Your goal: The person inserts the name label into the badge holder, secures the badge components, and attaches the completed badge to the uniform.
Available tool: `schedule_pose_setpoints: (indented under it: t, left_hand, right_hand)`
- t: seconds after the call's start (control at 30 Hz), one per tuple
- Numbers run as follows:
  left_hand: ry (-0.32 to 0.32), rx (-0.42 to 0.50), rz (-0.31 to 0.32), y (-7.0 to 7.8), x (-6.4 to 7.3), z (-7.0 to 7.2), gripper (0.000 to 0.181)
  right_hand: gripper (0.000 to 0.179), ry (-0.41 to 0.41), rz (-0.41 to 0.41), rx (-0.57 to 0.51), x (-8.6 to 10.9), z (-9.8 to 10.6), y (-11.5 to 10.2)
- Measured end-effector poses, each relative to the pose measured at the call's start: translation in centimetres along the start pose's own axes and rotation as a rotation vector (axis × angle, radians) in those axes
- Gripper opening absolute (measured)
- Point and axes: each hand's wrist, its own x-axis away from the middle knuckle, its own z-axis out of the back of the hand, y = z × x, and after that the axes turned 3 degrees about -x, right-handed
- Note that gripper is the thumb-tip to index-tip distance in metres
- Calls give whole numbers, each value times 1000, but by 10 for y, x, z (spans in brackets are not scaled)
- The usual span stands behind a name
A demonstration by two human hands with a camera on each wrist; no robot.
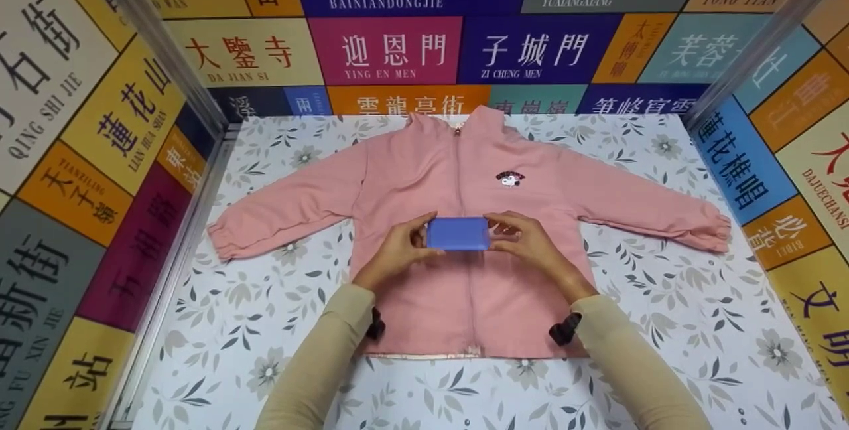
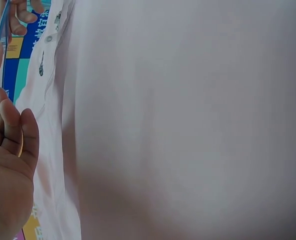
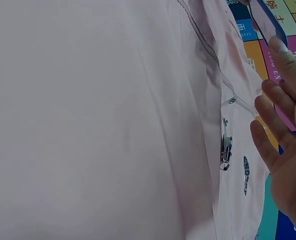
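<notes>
A small flat blue rectangular slab [image 1: 457, 233], thin when seen edge-on in the wrist views, is held level between both hands over the jacket. My left hand [image 1: 400, 245] pinches its left end between thumb and fingertips. At the opposite end, my right hand [image 1: 528, 245] pinches it the same way, its other fingers spread in the right wrist view. Beneath lies a pink zip-up jacket [image 1: 411, 184], front up, both sleeves spread outward and collar at the far side. The jacket's zipper runs down the middle, partly hidden by the slab. A dark-and-white cartoon patch [image 1: 510, 179] marks its chest.
The jacket rests on a table covered in white leaf-and-flower cloth [image 1: 265, 324]. Colourful panels with large characters [image 1: 385, 50] stand at the back and both sides, with metal corner posts [image 1: 176, 38] between them. Dark wrist straps [image 1: 565, 329] sit over beige sleeves.
</notes>
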Motion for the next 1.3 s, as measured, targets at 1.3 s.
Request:
schedule_pose_setpoints:
  t: [1.3]
  left_hand:
    - [0, 293, -54, 23, 15, 3, 27]
  right_hand:
    - [14, 223, -15, -129, -8, -6, -10]
